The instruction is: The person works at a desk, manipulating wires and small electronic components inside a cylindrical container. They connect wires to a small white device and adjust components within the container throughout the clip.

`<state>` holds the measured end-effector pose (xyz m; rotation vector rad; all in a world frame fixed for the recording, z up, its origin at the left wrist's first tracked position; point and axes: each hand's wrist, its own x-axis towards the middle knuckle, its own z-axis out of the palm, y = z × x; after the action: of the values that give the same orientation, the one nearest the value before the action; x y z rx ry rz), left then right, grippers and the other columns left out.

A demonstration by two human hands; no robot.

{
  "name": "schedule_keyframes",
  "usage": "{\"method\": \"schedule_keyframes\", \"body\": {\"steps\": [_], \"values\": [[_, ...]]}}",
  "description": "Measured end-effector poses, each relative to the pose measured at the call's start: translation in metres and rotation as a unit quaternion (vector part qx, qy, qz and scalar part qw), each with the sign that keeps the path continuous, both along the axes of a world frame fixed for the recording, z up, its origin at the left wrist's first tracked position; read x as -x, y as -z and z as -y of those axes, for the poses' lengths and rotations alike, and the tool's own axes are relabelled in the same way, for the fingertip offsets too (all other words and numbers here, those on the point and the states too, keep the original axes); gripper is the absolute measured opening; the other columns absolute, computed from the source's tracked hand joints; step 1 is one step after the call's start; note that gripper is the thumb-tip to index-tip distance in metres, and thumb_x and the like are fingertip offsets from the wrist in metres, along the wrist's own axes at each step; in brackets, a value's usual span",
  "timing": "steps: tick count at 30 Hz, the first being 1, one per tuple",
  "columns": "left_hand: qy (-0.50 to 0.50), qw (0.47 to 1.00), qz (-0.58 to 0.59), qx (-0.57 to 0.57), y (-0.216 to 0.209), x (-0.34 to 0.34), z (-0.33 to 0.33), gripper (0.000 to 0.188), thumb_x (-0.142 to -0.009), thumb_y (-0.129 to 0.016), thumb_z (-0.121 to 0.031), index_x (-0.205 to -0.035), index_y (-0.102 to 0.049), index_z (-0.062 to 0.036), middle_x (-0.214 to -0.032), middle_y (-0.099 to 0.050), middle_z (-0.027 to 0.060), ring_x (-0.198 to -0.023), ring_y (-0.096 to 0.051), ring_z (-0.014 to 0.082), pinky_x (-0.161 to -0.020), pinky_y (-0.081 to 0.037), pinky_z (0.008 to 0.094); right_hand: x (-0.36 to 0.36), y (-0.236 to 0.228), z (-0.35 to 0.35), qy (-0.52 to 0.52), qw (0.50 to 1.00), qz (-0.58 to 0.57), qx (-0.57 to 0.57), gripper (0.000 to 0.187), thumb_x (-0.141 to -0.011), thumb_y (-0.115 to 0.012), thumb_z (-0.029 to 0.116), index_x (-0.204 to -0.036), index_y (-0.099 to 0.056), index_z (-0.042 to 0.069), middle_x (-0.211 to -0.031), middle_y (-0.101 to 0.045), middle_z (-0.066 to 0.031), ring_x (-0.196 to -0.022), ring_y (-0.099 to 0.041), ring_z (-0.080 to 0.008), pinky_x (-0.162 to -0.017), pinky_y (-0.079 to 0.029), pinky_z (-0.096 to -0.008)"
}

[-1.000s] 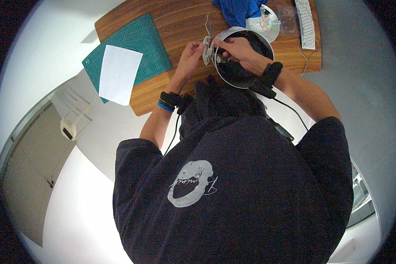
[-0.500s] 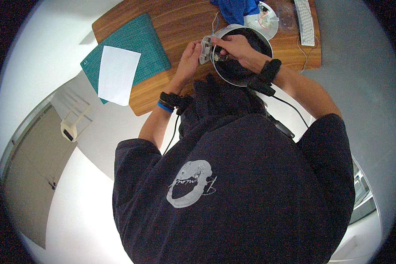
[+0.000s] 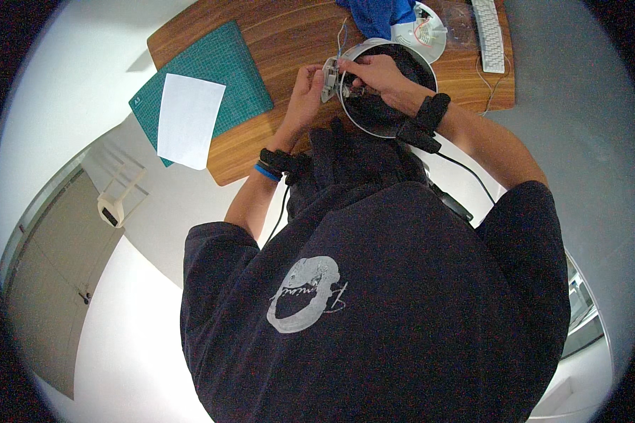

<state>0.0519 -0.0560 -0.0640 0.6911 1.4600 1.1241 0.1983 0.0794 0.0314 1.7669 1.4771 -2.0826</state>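
Note:
A round body with a dark inside and a pale rim (image 3: 410, 58) sits at the table's near edge, in front of my torso. At its left rim is a light-grey plastic part (image 3: 329, 81), with a thin wire rising from behind it. My left hand (image 3: 305, 92) has its fingers closed against the part's left side. Reaching across the round body, my right hand (image 3: 381, 76) is closed, thumb and fingers pinching at the part's upper right edge. Small metallic pieces (image 3: 354, 90) show below the right fingers; their kind is unclear.
Behind the round body lie a blue cloth (image 3: 377, 15) and a white round cover (image 3: 434, 34) with a reddish wire. A white keyboard (image 3: 489, 35) is at the far right. To the left, a white paper sheet (image 3: 189, 120) overlaps a green cutting mat (image 3: 250, 92) on the wooden table (image 3: 275, 35).
My left hand has shifted slightly, its fingers a little less wrapped against the grey part. The right hand stays nearly in place.

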Motion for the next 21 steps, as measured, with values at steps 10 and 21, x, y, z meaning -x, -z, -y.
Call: {"method": "schedule_keyframes", "body": {"steps": [10, 21], "values": [[-0.014, 1.000, -0.006, 0.010, -0.024, 0.000, 0.000, 0.025, -0.112, -0.047, -0.028, -0.118, -0.052, -0.0041, -0.102, -0.060, 0.0049, -0.094, -0.056, 0.0123, -0.084, -0.049, 0.0308, 0.001, 0.002, 0.000, -0.011, 1.000, 0.015, -0.016, 0.040, -0.093, -0.077, 0.042, -0.098, -0.079, 0.002, -0.080, -0.074, -0.0036, -0.065, -0.065, -0.0096, -0.053, -0.047, -0.0255], [-0.028, 0.999, -0.006, -0.013, -0.020, 0.000, 0.002, 0.024, -0.110, -0.052, -0.028, -0.118, -0.053, -0.0061, -0.106, -0.063, 0.0061, -0.097, -0.060, 0.0130, -0.085, -0.052, 0.0307, 0.000, 0.006, -0.001, -0.007, 1.000, -0.001, -0.017, 0.041, -0.093, -0.077, 0.044, -0.095, -0.079, 0.003, -0.079, -0.074, -0.0023, -0.064, -0.064, -0.0091, -0.053, -0.046, -0.0255]]}}
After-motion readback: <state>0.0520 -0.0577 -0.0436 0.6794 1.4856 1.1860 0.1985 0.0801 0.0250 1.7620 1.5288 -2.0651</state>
